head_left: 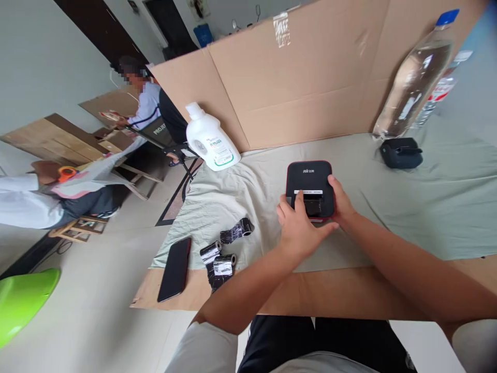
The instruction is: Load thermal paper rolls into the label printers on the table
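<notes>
A black, square, round-cornered device (309, 178) with a red edge lies on the pale green cloth. Its top has light lettering, a white strip and a dark rectangular recess near its lower side. My right hand (341, 202) grips the device's right edge, its underside fingers hidden. My left hand (297, 225) rests over the lower left, index fingertip at the white strip beside the recess, other fingers at the left edge and thumb stretched out to the right. Several small rolls of shiny black film (223, 265) lie left of my left forearm, partly unrolled.
A dark phone (174, 269) lies near the table's left corner. Behind stand a white jug (213, 137), a cardboard wall (303, 77) and a large bottle (415, 77). A dark case (401, 153) sits at right. Two people sit at another table on the left.
</notes>
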### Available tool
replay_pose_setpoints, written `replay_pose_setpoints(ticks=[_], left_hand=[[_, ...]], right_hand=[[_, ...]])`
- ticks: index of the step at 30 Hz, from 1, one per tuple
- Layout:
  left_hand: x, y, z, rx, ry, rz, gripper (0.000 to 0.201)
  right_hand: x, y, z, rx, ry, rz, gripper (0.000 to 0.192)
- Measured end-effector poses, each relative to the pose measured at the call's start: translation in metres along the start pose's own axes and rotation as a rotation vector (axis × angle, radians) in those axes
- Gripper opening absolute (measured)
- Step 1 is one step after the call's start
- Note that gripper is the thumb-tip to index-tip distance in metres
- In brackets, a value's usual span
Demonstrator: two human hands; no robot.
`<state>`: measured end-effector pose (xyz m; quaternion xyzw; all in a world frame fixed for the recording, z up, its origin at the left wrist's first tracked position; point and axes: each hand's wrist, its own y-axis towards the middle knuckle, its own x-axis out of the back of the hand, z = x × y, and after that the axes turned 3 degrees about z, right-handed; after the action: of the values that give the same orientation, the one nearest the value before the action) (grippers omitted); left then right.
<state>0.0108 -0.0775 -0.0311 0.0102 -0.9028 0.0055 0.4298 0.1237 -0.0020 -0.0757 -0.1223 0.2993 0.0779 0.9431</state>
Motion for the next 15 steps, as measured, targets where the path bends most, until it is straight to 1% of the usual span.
replay_pose_setpoints(ticks=[1,2,4,7,11,13,15], left_hand=[[-0.007,-0.010,0.000,-0.005,-0.008,0.033,0.106],[-0.012,-0.016,0.000,-0.006,-0.016,0.053,0.102],[-0.021,-0.021,0.003,-0.008,-0.026,0.055,0.095],[-0.029,-0.018,0.009,-0.028,-0.040,0.000,0.092],[-0.031,-0.011,0.018,-0.073,-0.108,-0.031,0.090],[-0.029,-0.008,0.024,-0.111,-0.171,-0.034,0.084],[-0.027,-0.001,0.031,-0.152,-0.267,-0.057,0.072]], right_hand=[[0.007,-0.008,0.003,-0.024,0.129,-0.033,0.046],[0.014,-0.014,0.005,-0.041,0.163,-0.060,0.042],[0.024,-0.019,0.007,-0.063,0.150,-0.111,0.039],[0.031,-0.015,0.006,-0.068,0.092,-0.171,0.039],[0.036,-0.003,0.003,-0.022,-0.006,-0.189,0.036],[0.041,0.002,0.001,0.023,-0.068,-0.182,0.035],[0.047,0.006,-0.001,0.089,-0.167,-0.172,0.036]])
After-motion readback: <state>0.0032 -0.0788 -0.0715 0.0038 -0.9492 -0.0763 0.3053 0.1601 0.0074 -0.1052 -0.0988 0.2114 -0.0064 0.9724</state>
